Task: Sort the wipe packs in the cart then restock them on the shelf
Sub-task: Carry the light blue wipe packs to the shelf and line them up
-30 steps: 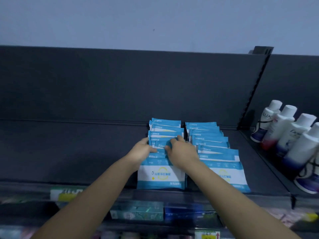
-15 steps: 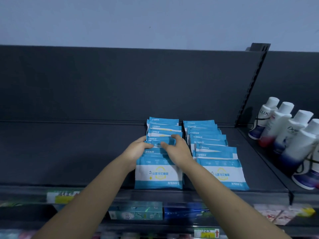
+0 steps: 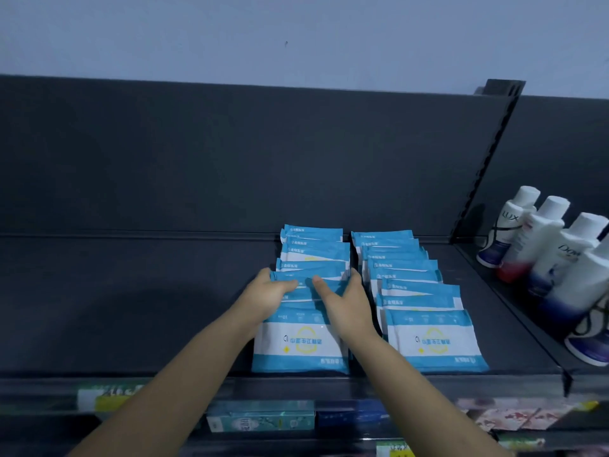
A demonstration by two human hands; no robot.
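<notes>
— Our left hand (image 3: 268,293) and right hand (image 3: 346,300) each pinch one side of a single wipe pack (image 3: 308,278), with thumbs on its face and fingers curled round its edges.
— It sits midway along the left row (image 3: 301,344) on the shelf (image 3: 131,308), touching its neighbours.
— We judge we should seat it evenly, both edges level, overlapping like the rest.
— And we should square it with the right row (image 3: 431,338), well apart from the bottles (image 3: 543,249).
</notes>
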